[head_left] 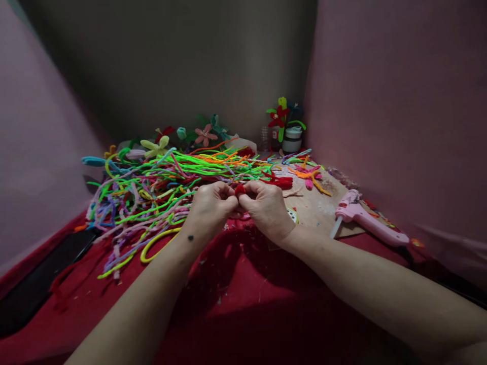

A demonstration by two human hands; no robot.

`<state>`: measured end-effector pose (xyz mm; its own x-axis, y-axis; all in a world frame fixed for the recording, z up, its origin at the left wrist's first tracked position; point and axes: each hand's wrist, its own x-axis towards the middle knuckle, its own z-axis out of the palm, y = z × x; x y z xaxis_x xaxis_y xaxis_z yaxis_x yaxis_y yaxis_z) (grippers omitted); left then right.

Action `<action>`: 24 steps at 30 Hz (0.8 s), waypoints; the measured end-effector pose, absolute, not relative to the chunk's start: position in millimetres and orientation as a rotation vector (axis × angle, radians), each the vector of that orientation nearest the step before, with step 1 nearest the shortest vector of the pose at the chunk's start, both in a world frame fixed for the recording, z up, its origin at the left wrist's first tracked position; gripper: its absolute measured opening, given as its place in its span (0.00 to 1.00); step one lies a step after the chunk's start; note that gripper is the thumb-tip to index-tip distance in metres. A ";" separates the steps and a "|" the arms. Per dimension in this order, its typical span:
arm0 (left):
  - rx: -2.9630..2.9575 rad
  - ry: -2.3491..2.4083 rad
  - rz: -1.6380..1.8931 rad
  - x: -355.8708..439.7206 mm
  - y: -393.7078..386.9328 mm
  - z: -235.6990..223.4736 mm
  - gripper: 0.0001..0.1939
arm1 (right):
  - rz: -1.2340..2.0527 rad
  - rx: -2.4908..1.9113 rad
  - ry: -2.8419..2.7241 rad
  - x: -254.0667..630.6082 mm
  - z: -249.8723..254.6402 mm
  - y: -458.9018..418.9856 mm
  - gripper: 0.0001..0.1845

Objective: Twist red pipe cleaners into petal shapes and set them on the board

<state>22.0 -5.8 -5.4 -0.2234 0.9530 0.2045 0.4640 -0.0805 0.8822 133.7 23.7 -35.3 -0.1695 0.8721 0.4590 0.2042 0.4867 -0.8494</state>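
Two bare forearms (353, 268) came nearest, the left cut off by the bottom edge, the right by the right-hand edge. Their hands met near the middle, the left (212, 203) and the right (266, 209) both pinching a small red fuzzy piece (240, 190) between thumbs and fingertips; the fingers hid most of it, so its full shape could not be told. Behind and to the left sprawled a tangle of pipe cleaners (190, 165), largely green, pink and purple. A yellow-rimmed disc (292, 215) with dark dots was half hidden behind the right hand. Farther right, a pink glue gun (367, 220) lay partly on a tan board (317, 213). Red cloth (224, 329) covered the surface, its front lost in shadow. At left, a black object (41, 279), cut off by the frame, was hard to identify. Fuzzy flowers (205, 135) stood dimly at the back.
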 end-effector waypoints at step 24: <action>1.594 1.704 1.035 13.6 -2.8 -7.6 0.06 | 0.639 -0.961 -1.811 135.1 -34.4 24.0 0.07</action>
